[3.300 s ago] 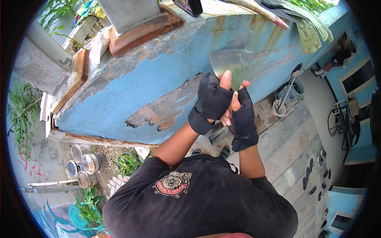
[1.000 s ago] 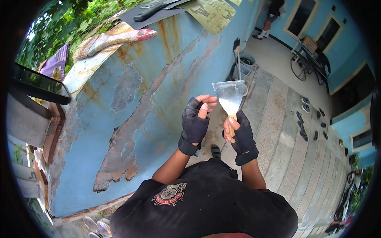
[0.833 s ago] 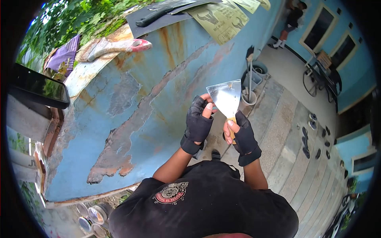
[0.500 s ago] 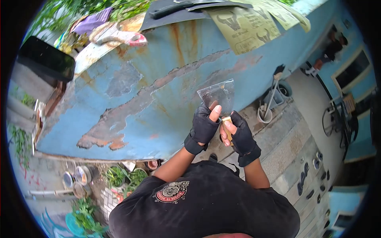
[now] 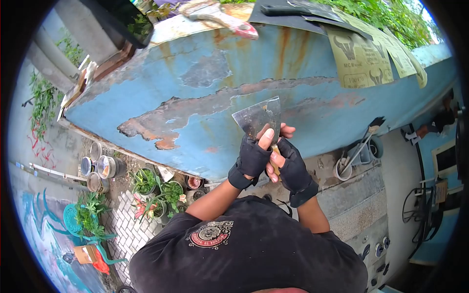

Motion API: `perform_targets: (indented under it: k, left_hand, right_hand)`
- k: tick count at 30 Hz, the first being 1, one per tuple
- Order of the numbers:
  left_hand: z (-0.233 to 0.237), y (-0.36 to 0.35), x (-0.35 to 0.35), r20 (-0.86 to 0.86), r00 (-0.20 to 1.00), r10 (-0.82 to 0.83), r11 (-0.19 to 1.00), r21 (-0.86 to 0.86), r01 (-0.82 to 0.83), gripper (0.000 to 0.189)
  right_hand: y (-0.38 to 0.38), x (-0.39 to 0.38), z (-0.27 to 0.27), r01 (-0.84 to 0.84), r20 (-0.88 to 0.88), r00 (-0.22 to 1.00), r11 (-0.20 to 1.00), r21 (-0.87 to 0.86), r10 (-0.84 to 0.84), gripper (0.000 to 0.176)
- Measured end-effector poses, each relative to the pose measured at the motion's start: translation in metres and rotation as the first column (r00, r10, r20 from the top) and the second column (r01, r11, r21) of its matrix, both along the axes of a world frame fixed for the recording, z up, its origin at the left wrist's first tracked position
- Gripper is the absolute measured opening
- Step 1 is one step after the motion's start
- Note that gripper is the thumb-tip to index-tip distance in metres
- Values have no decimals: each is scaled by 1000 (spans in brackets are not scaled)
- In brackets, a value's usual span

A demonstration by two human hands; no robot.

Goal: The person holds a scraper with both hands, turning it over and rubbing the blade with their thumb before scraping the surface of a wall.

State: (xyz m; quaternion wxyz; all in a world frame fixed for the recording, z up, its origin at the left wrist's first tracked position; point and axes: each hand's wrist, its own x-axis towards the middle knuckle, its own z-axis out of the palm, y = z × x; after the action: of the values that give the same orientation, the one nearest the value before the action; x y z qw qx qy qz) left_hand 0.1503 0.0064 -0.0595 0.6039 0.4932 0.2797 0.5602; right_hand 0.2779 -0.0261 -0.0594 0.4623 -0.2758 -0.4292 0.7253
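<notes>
A paint scraper (image 5: 264, 117) with a wide metal blade and a yellowish handle is held up in front of the blue wall (image 5: 215, 117), blade pointing up and away from me. My left hand (image 5: 251, 156), in a black fingerless glove, is closed at the lower blade with the thumb laid on its face. Gloved the same way, my right hand (image 5: 289, 163) wraps the handle, with a finger showing beside the blade. Peeled paint bares a long grey patch (image 5: 195, 110) on the wall behind the blade; the blade appears apart from it.
A paintbrush (image 5: 222, 18), a black-handled tool (image 5: 286, 10) and sandpaper sheets (image 5: 359, 58) lie on the wall top. Potted plants (image 5: 161, 190) and several buckets (image 5: 110, 167) stand below left. Right of me is a white bucket (image 5: 343, 168) with tools; a person (image 5: 432, 122) is farther off.
My view has turned, so the wall and its top items sit farther right, and more ground shows at left. Both hands keep the scraper; a right-hand finger now shows beyond the blade's edge.
</notes>
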Motion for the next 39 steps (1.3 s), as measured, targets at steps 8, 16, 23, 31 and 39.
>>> perform_targets:
  k: [8,16,23,31,39]
  left_hand:
    - [37,8,-71,22,985,-171,957,-235,172,57]
    - [66,29,-104,-87,995,-46,999,12,48,61]
    - [78,41,-94,116,993,13,1000,-10,-12,59]
    - [54,47,-67,239,955,174,985,-43,-169,61]
    - [65,48,-55,313,912,264,964,-56,-259,60]
  right_hand:
    - [21,-47,29,-119,129,986,989,91,107,22]
    - [30,-88,38,-300,-423,873,951,-73,243,50]
    - [46,-78,52,-370,-412,864,920,-131,289,52]
    - [53,-54,60,-309,-136,947,940,-147,290,51]
    - [60,-47,71,-349,-113,934,932,-99,338,27]
